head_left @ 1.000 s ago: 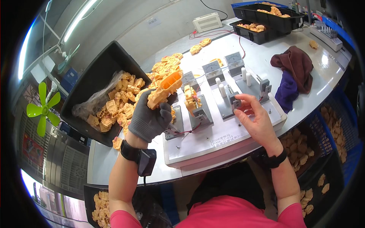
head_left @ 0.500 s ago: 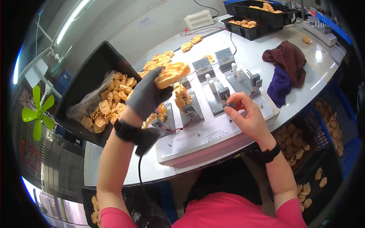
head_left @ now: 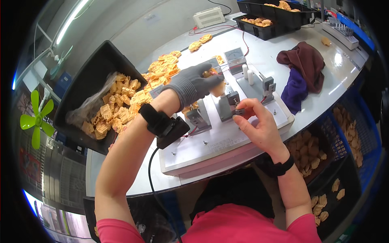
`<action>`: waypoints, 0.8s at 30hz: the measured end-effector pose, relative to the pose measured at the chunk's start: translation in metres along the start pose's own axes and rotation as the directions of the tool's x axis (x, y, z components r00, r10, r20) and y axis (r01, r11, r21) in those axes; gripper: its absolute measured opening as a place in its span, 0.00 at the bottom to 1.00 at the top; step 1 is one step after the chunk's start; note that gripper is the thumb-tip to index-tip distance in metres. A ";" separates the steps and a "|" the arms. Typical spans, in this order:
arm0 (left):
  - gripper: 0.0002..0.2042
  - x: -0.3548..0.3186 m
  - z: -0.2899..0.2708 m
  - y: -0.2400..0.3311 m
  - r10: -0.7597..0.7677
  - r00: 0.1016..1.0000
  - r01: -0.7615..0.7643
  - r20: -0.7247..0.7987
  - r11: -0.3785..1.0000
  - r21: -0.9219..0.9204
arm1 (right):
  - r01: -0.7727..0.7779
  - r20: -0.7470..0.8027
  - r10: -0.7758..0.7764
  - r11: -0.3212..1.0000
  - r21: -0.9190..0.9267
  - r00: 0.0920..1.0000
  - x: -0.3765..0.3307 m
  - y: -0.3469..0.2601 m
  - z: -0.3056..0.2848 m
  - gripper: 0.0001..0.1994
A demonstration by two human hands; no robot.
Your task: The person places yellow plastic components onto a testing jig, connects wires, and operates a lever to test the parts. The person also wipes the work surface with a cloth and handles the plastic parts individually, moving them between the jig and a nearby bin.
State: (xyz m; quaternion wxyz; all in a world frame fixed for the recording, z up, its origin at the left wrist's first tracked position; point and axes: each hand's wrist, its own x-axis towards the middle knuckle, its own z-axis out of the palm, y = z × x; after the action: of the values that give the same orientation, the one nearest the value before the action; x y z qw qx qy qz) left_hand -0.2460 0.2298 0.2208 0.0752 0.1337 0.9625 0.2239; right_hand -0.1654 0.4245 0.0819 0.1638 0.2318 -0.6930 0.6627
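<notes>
Trouble could start at the white jig (head_left: 227, 133) on the surface (head_left: 344, 69). In the head view, the gloved left hand (head_left: 194, 83) has its grip clenched around an orange plastic part (head_left: 211, 74) above the jig's far edge; lowered crooked, it could jam against the grey clamps (head_left: 227, 106). The bare right hand (head_left: 259, 125) pinches a clamp lever (head_left: 240, 111) on the jig; closing early might nip fingers.

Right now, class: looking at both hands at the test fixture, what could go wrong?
1. The gloved left hand holds an orange plastic part above the grey clamps; it might slip and fall among them.
2. The bare right hand's fingertips press a clamp lever and could get pinched.
</notes>
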 end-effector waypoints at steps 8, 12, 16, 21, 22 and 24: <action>0.29 0.009 0.018 0.013 -0.011 0.968 -0.063 0.252 0.957 0.283 | 0.036 -0.034 -0.037 0.999 -0.030 0.999 0.001 0.002 0.003 0.13; 0.35 -0.013 0.007 0.010 0.074 0.972 -0.141 0.223 0.943 0.301 | -0.008 -0.040 0.006 0.999 -0.047 0.999 0.000 0.004 0.002 0.14; 0.29 -0.099 0.002 -0.010 0.258 0.941 -0.277 -0.220 0.959 -0.062 | -0.004 -0.174 0.002 1.000 -0.008 0.985 -0.004 0.010 0.007 0.14; 0.24 -0.206 0.024 -0.069 0.061 0.885 -0.148 -0.461 0.977 -0.155 | -0.094 -0.164 0.089 0.995 -0.020 0.982 -0.005 0.008 0.000 0.09; 0.23 -0.220 0.034 -0.087 -0.007 0.861 -0.102 -0.509 0.977 -0.186 | -0.015 -0.086 0.002 0.989 -0.150 0.996 -0.006 0.005 -0.003 0.08; 0.21 -0.249 0.058 -0.126 -0.272 0.792 0.072 -0.546 0.931 -0.359 | 0.079 0.068 -0.058 0.925 -0.372 0.996 -0.010 -0.002 -0.010 0.06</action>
State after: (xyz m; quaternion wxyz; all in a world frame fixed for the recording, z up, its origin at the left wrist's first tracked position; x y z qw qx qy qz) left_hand -0.0252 0.0727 0.1339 -0.1846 -0.0454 0.8971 0.3988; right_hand -0.1567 0.4355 0.0792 0.2088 0.2389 -0.8025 0.5053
